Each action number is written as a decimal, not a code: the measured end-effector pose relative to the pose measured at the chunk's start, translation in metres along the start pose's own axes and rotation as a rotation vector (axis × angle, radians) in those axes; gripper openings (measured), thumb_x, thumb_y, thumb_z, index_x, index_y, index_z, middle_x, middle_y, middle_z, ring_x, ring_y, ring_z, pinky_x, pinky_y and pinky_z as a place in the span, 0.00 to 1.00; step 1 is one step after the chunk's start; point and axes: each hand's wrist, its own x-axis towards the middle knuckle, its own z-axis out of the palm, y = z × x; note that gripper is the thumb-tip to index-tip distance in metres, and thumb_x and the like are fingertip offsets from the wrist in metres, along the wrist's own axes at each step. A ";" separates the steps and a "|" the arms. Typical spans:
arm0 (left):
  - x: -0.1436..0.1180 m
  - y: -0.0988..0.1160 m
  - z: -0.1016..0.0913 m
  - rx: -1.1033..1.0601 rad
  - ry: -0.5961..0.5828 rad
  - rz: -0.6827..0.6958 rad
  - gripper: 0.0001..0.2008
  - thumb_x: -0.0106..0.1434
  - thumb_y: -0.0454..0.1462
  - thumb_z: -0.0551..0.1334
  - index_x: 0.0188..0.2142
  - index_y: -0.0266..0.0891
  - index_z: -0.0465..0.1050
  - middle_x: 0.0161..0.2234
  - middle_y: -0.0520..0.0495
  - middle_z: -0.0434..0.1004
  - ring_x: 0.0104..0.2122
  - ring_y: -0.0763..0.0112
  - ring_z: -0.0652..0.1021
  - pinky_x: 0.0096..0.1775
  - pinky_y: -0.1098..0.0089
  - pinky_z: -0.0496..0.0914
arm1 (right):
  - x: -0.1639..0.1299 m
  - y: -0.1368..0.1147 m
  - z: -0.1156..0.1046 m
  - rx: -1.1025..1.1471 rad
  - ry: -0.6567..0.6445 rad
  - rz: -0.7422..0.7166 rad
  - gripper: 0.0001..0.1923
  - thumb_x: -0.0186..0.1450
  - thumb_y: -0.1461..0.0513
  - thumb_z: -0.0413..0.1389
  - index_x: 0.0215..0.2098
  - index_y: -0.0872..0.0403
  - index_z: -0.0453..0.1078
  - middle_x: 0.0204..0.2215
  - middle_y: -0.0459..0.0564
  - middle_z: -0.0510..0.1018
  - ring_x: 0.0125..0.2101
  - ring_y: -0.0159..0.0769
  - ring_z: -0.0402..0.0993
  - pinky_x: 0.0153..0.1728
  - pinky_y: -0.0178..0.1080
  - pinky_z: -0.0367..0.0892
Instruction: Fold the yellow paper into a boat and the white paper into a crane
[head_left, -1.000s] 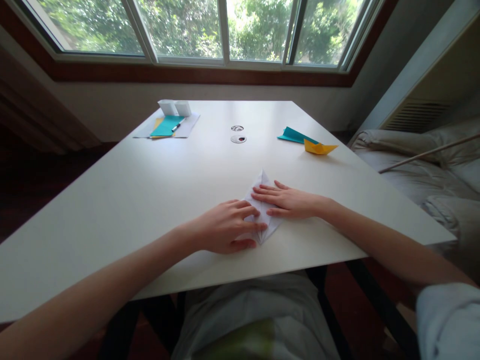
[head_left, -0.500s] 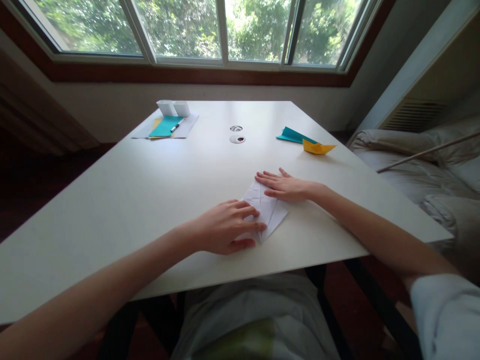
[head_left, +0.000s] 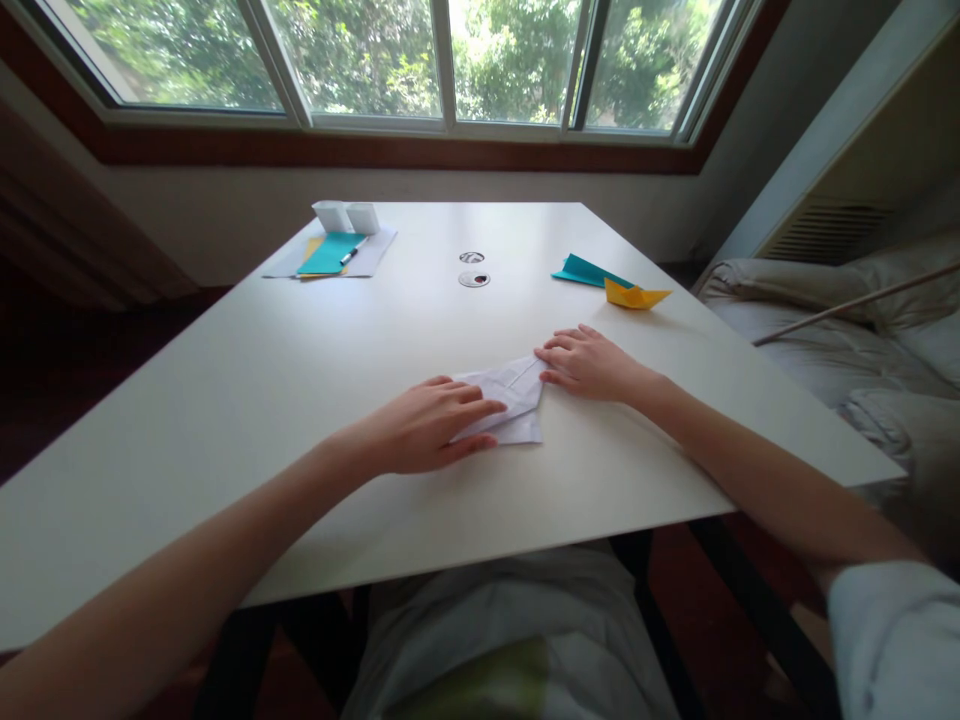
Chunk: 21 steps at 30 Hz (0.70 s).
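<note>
A folded white paper (head_left: 512,398) lies on the white table (head_left: 300,380) in front of me, creased and lying roughly left to right. My left hand (head_left: 424,428) rests flat on its left part, fingers spread over the paper. My right hand (head_left: 589,363) pinches the paper's right tip with curled fingers. Part of the paper is hidden under my left fingers.
At the far right lie a teal folded paper (head_left: 585,270) and a yellow paper boat (head_left: 634,295). At the far left are two white cups (head_left: 347,216), a teal sheet (head_left: 330,253) with a pen (head_left: 351,252) on paper. Two round grommets (head_left: 475,278) sit mid-table. A cushioned seat (head_left: 840,340) stands right.
The paper has turned from pointing away from me to lying sideways. My right hand moved from pressing flat on it to gripping its right tip. My left hand slid slightly left and forward.
</note>
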 end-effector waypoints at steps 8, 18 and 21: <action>-0.001 -0.018 0.021 0.105 0.074 -0.066 0.14 0.67 0.35 0.49 0.48 0.45 0.69 0.44 0.45 0.73 0.38 0.67 0.75 0.42 0.66 0.67 | -0.008 -0.016 0.000 0.015 0.103 -0.036 0.19 0.66 0.59 0.47 0.54 0.55 0.65 0.53 0.56 0.69 0.53 0.45 0.63 0.53 0.49 0.57; -0.004 -0.021 0.012 -0.013 0.034 -0.068 0.15 0.64 0.34 0.52 0.48 0.47 0.71 0.49 0.49 0.74 0.46 0.67 0.74 0.48 0.67 0.65 | -0.007 -0.032 0.009 0.345 -0.084 -0.314 0.23 0.69 0.58 0.42 0.62 0.51 0.53 0.61 0.51 0.57 0.62 0.39 0.50 0.60 0.49 0.49; -0.013 -0.025 0.001 -0.106 -0.031 -0.112 0.14 0.64 0.36 0.54 0.45 0.51 0.73 0.48 0.54 0.74 0.45 0.69 0.75 0.48 0.70 0.65 | -0.008 -0.030 0.009 0.377 -0.107 -0.310 0.24 0.69 0.58 0.43 0.63 0.50 0.51 0.62 0.50 0.56 0.62 0.39 0.48 0.61 0.48 0.47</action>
